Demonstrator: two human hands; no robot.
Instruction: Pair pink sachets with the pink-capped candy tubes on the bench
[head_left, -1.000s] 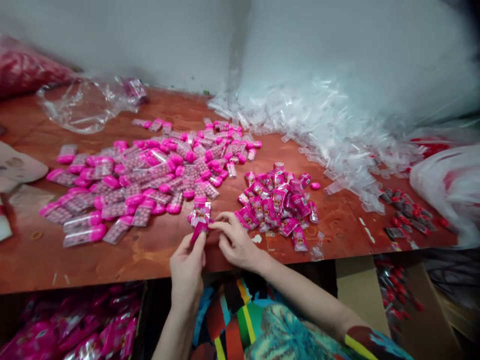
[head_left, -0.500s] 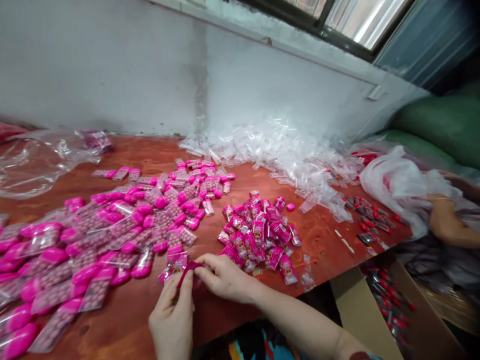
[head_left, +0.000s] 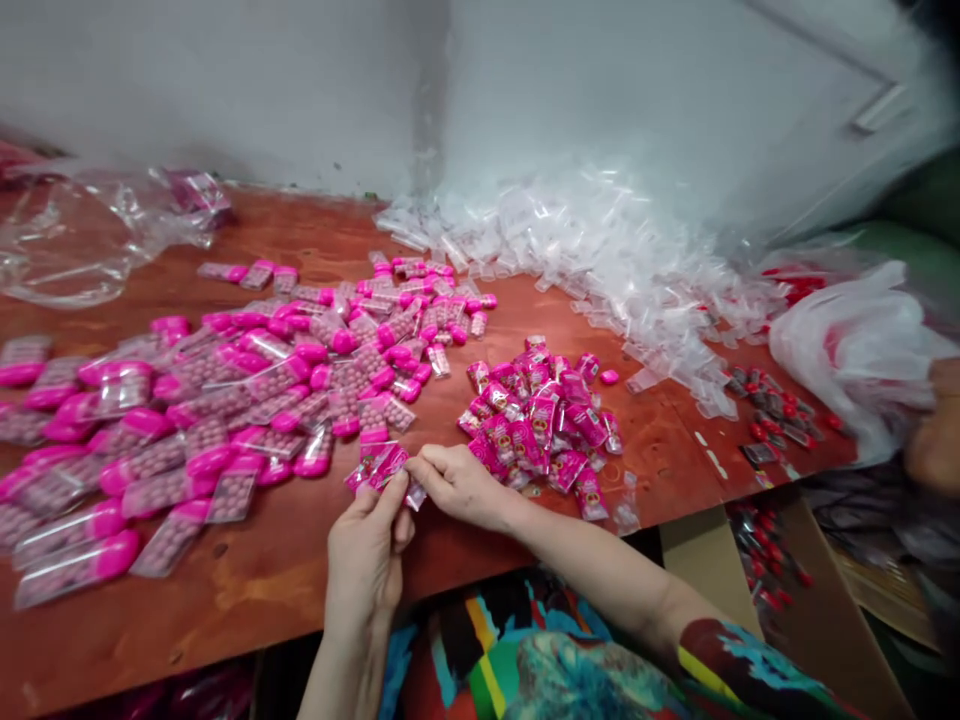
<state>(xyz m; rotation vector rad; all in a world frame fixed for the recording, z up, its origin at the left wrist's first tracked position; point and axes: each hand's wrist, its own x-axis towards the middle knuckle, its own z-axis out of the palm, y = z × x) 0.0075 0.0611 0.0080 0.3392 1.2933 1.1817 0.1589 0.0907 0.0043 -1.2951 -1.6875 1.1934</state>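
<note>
Both my hands meet at the near edge of a reddish wooden table (head_left: 262,570). My left hand (head_left: 365,555) pinches a small pink packet (head_left: 388,465) from below. My right hand (head_left: 459,484) pinches the same packet from the right, where a bit of clear plastic shows under its fingers. Left of my hands spreads a wide scatter of clear sleeves filled with pink balls and pink caps (head_left: 225,400). Just right of my right hand lies a heap of small pink printed packets (head_left: 540,420).
A big drift of empty clear sleeves (head_left: 600,260) lies against the white wall at the back. A crumpled clear bag (head_left: 82,240) sits far left. Red-and-dark packets (head_left: 776,415) and a white plastic bag (head_left: 862,350) are at the right, where another person's hand (head_left: 934,440) shows.
The head camera tilted up toward a window and back down, so the view shifted. My hands stay together on the pink packet at the table's near edge.
</note>
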